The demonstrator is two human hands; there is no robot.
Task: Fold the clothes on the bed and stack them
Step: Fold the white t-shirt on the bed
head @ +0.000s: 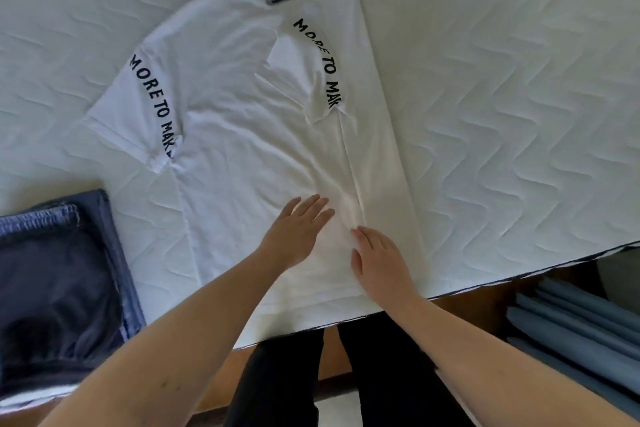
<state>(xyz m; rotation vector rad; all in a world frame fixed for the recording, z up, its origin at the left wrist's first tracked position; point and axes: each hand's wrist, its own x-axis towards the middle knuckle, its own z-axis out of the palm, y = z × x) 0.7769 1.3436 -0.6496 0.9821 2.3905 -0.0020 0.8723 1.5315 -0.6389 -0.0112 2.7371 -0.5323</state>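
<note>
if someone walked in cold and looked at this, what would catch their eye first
Most likely the white t-shirt spread across the middle of the bed, with black lettering on both sleeves and its right side already folded in. Next, the left hand and right hand lying flat on its lower part. Then the dark blue folded clothes at the bed's left edge.

T-shirt (242, 121): white, black lettering | bed (502, 97): white, wavy quilting | folded clothes (59, 281): dark blue
</note>
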